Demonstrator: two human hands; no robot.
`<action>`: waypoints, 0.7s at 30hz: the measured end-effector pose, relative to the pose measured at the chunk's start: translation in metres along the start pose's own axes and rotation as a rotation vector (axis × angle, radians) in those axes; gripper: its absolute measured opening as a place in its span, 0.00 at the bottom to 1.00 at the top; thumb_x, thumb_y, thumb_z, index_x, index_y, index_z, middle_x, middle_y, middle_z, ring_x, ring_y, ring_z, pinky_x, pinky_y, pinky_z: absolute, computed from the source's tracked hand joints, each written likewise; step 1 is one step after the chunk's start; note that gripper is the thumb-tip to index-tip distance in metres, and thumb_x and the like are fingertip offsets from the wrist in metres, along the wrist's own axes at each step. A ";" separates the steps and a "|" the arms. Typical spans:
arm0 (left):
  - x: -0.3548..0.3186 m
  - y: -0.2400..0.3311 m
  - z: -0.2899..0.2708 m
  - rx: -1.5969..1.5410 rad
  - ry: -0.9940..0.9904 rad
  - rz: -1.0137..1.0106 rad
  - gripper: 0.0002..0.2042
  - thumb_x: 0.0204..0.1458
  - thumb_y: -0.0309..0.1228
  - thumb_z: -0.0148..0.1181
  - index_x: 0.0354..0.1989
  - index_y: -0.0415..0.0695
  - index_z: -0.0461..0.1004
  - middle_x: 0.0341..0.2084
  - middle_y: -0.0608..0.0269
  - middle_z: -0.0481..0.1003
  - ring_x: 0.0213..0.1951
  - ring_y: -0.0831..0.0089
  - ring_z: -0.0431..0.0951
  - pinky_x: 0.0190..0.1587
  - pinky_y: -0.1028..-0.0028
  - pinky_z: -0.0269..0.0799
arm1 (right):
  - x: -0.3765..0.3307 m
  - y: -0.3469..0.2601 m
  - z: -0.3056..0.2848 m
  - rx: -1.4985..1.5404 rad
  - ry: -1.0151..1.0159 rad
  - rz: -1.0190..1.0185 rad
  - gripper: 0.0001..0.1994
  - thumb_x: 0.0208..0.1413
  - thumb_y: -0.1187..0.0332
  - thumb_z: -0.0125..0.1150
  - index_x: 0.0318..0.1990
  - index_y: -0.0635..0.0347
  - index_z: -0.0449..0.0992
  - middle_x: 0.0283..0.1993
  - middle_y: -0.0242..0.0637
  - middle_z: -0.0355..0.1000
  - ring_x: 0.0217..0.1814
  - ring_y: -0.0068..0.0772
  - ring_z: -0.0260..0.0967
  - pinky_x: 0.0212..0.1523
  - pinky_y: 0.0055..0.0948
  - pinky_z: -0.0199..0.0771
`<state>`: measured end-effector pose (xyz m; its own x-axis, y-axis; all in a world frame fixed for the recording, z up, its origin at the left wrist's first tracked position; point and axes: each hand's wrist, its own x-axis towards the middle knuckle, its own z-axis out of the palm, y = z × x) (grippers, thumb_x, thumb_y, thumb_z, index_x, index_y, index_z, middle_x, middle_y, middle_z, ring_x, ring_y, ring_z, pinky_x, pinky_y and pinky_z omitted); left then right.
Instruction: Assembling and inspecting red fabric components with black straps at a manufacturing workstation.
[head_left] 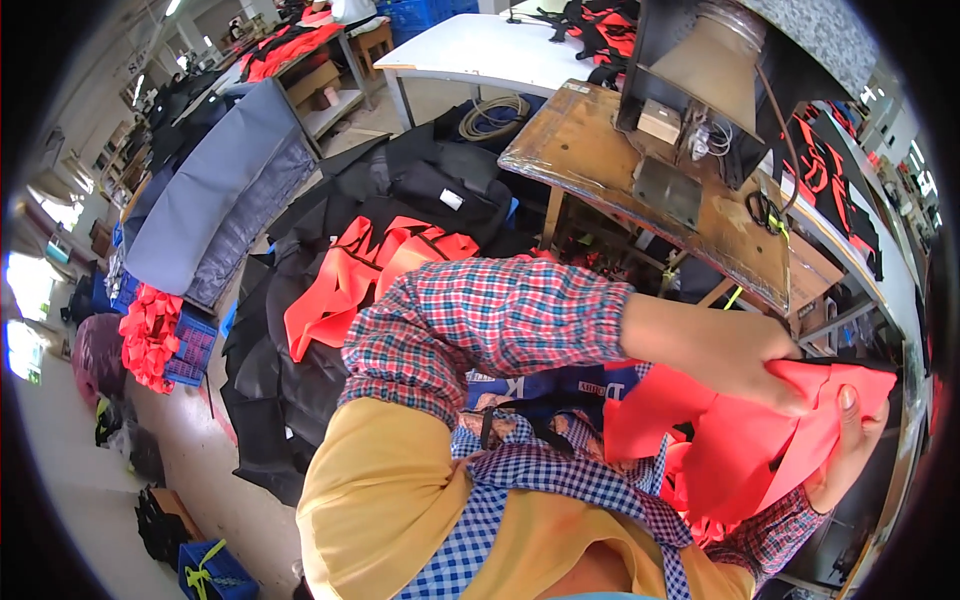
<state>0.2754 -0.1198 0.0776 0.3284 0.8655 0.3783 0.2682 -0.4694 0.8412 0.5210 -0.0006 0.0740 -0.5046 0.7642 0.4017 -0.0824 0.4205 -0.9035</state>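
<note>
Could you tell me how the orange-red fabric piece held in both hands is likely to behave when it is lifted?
The orange-red fabric piece probably flops: it folds and creases between the left hand and right hand. It seems light, since fingers alone pinch it up. Its smooth sheen suggests it may be slightly slippery.

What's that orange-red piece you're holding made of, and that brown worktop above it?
The orange-red piece, gripped by the left hand and the right hand, looks like soft matte fabric, maybe thinly padded: it folds and creases under the fingers. The brown worktop seems to be worn wood or plywood: dull, scuffed and stained, with a thin chipped edge.
</note>
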 end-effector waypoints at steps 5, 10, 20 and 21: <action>-0.021 0.000 -0.029 -0.126 0.042 -0.250 0.24 0.55 0.48 0.56 0.34 0.33 0.73 0.25 0.57 0.75 0.29 0.77 0.73 0.31 0.73 0.69 | 0.036 0.030 0.015 0.044 -0.252 0.135 0.18 0.52 0.69 0.63 0.49 0.67 0.70 0.46 0.38 0.72 0.47 0.28 0.69 0.51 0.28 0.67; -0.032 -0.024 -0.042 0.091 0.157 -0.200 0.22 0.55 0.46 0.55 0.33 0.33 0.74 0.22 0.55 0.74 0.25 0.72 0.72 0.30 0.71 0.68 | 0.042 0.000 0.090 -0.211 -0.221 -0.247 0.17 0.53 0.70 0.60 0.49 0.68 0.71 0.52 0.42 0.69 0.58 0.35 0.64 0.60 0.32 0.59; -0.036 -0.065 -0.082 0.384 -0.026 -0.250 0.15 0.52 0.37 0.59 0.38 0.35 0.74 0.29 0.52 0.75 0.33 0.72 0.75 0.38 0.72 0.70 | 0.084 0.041 0.117 -0.460 -0.673 -0.276 0.11 0.51 0.69 0.62 0.38 0.67 0.73 0.35 0.47 0.73 0.38 0.47 0.72 0.39 0.32 0.70; -0.037 -0.065 -0.085 0.454 -0.001 -0.250 0.15 0.53 0.37 0.59 0.38 0.35 0.73 0.30 0.54 0.75 0.34 0.75 0.74 0.39 0.73 0.69 | 0.091 0.045 0.123 -0.427 -0.699 -0.296 0.11 0.51 0.68 0.62 0.38 0.67 0.73 0.34 0.46 0.74 0.37 0.44 0.73 0.38 0.32 0.70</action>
<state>0.1685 -0.1065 0.0414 0.2045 0.9609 0.1867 0.7047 -0.2769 0.6533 0.3654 0.0274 0.0517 -0.9369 0.1777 0.3011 -0.0350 0.8092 -0.5865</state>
